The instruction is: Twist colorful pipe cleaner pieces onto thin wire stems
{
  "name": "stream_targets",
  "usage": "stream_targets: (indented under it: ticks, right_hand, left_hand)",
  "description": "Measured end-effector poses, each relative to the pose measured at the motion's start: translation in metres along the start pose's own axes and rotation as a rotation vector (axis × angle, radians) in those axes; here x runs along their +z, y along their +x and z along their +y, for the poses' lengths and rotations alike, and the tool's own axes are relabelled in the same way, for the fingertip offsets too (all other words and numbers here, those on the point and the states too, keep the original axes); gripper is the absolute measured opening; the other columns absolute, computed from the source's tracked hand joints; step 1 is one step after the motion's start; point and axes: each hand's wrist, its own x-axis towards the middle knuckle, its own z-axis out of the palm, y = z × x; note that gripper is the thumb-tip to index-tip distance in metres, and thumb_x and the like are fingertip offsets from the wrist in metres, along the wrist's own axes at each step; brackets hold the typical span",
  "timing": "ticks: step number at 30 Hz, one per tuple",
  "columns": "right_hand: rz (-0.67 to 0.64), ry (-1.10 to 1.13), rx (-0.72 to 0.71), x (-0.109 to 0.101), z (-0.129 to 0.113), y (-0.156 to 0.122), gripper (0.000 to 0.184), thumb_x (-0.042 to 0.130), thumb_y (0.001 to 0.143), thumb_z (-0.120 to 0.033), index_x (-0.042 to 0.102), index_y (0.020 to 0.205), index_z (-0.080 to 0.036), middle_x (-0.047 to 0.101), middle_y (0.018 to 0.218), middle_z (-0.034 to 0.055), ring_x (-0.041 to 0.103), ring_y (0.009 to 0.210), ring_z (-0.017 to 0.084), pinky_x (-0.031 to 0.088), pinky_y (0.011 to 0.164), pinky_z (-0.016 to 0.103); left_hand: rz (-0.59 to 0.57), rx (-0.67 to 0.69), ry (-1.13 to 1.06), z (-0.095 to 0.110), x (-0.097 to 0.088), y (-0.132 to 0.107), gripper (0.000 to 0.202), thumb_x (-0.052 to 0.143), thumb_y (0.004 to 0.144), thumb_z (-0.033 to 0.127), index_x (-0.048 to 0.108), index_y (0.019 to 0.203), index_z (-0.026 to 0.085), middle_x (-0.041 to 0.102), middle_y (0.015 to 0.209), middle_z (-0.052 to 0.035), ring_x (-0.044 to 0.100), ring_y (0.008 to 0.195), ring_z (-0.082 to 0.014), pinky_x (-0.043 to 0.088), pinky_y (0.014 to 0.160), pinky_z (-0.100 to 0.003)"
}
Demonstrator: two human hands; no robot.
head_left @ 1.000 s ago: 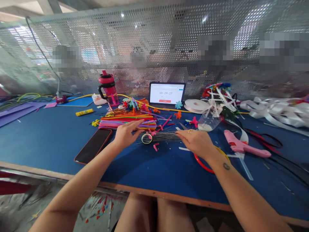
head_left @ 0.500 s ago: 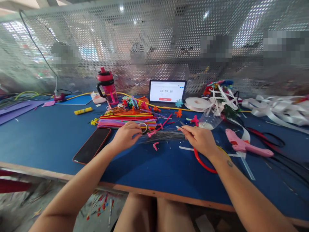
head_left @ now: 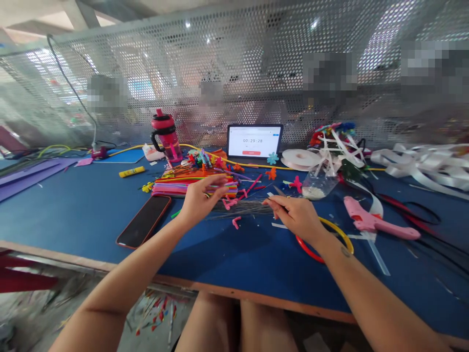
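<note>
My left hand [head_left: 202, 199] is over the front right of a bundle of coloured pipe cleaners [head_left: 176, 187], fingers stretched and thumb apart, with nothing visible in it. My right hand [head_left: 297, 214] has its fingers pinched together at the right end of a bunch of thin grey wires [head_left: 245, 208]; what it grips is hidden. A small white strip [head_left: 270, 194] and a pointed blade [head_left: 279, 190] show just behind those fingers. Between the hands lie short pink pipe-cleaner pieces [head_left: 236, 222]. Beneath my right wrist rests a red and yellow ring [head_left: 339, 232].
A phone [head_left: 144, 222] lies left of my left arm. Behind stand a pink bottle [head_left: 168, 137] and a tablet [head_left: 254, 142] showing a timer. To the right are a pink glue gun [head_left: 377, 222], a ribbon spool [head_left: 300, 159] and loose white ribbon [head_left: 421, 166]. A perforated metal screen [head_left: 256, 58] closes the back.
My left hand has lifted slightly and its fingers have spread; the pale loop beside them no longer shows. My right hand has shifted a little left and down. The camera view has moved slightly.
</note>
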Motion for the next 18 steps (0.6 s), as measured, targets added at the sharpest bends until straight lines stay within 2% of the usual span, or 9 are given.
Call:
stream_targets:
  ticks: [2, 5, 8, 11, 13, 15, 16, 18]
  right_hand:
    - [0.002, 0.01, 0.003, 0.0, -0.002, 0.0, 0.039, 0.032, 0.091, -0.043, 0.065, 0.089, -0.022, 0.063, 0.06, 0.0003, 0.06, 0.06, 0.014, 0.035, 0.057, 0.023]
    - [-0.008, 0.037, 0.023, 0.0, -0.008, -0.001, 0.039, 0.032, 0.091, -0.043, 0.065, 0.088, -0.022, 0.063, 0.059, -0.0001, 0.059, 0.06, 0.014, 0.035, 0.056, 0.024]
    - [-0.053, 0.14, 0.032, 0.001, -0.016, -0.002, 0.036, 0.034, 0.091, -0.042, 0.064, 0.088, -0.023, 0.062, 0.058, -0.0015, 0.058, 0.059, 0.013, 0.035, 0.057, 0.023]
    - [-0.095, 0.273, 0.025, 0.001, -0.022, -0.002, 0.033, 0.036, 0.091, -0.042, 0.063, 0.097, -0.024, 0.065, 0.065, -0.0019, 0.058, 0.062, 0.013, 0.037, 0.06, 0.024]
    - [-0.053, 0.348, 0.017, -0.001, -0.02, -0.002, 0.034, 0.036, 0.091, -0.043, 0.06, 0.106, -0.026, 0.068, 0.076, -0.0008, 0.06, 0.073, 0.014, 0.04, 0.067, 0.026]
    - [0.072, 0.435, 0.028, -0.004, -0.013, 0.0, 0.038, 0.03, 0.092, -0.044, 0.061, 0.104, -0.026, 0.068, 0.092, 0.0013, 0.059, 0.086, 0.016, 0.041, 0.074, 0.028]
    - [0.139, 0.479, 0.048, -0.005, -0.007, 0.001, 0.041, 0.027, 0.092, -0.044, 0.063, 0.098, -0.025, 0.067, 0.099, 0.0025, 0.058, 0.091, 0.016, 0.041, 0.076, 0.028]
    - [0.219, 0.532, 0.121, -0.005, 0.002, 0.002, 0.042, 0.028, 0.092, -0.046, 0.063, 0.092, -0.023, 0.067, 0.095, 0.0043, 0.059, 0.087, 0.016, 0.042, 0.071, 0.027]
  left_hand:
    - [0.114, -0.059, -0.338, 0.011, 0.012, 0.008, 0.033, 0.059, 0.079, 0.031, 0.058, 0.108, 0.017, 0.066, 0.102, -0.008, 0.062, 0.095, -0.0153, 0.051, 0.082, -0.028]
    - [0.211, -0.141, -0.631, 0.022, 0.03, 0.015, 0.025, 0.063, 0.077, 0.029, 0.062, 0.097, 0.015, 0.068, 0.095, -0.0071, 0.064, 0.089, -0.0133, 0.051, 0.084, -0.027]
    - [0.275, -0.204, -0.804, 0.03, 0.043, 0.017, 0.02, 0.063, 0.077, 0.031, 0.064, 0.086, 0.014, 0.069, 0.081, -0.0046, 0.066, 0.079, -0.0125, 0.052, 0.08, -0.028]
    - [0.278, -0.242, -0.9, 0.044, 0.042, 0.022, 0.02, 0.063, 0.077, 0.033, 0.064, 0.084, 0.015, 0.066, 0.071, -0.0012, 0.064, 0.07, -0.0101, 0.053, 0.071, -0.024]
    - [0.284, -0.178, -0.897, 0.061, 0.032, 0.026, 0.018, 0.062, 0.078, 0.034, 0.064, 0.085, 0.018, 0.062, 0.065, 0.0014, 0.06, 0.063, -0.0072, 0.051, 0.062, -0.019]
    - [0.349, -0.031, -0.809, 0.083, 0.016, 0.028, 0.019, 0.06, 0.079, 0.038, 0.065, 0.085, 0.021, 0.06, 0.062, 0.0024, 0.055, 0.055, -0.0053, 0.048, 0.054, -0.016]
    - [0.42, 0.069, -0.75, 0.093, 0.006, 0.027, 0.018, 0.061, 0.078, 0.039, 0.065, 0.083, 0.022, 0.061, 0.063, 0.0025, 0.052, 0.052, -0.0045, 0.046, 0.051, -0.016]
    - [0.608, 0.284, -0.658, 0.108, -0.011, 0.021, 0.017, 0.064, 0.075, 0.042, 0.065, 0.08, 0.026, 0.062, 0.07, 0.0049, 0.047, 0.047, -0.0029, 0.043, 0.045, -0.016]
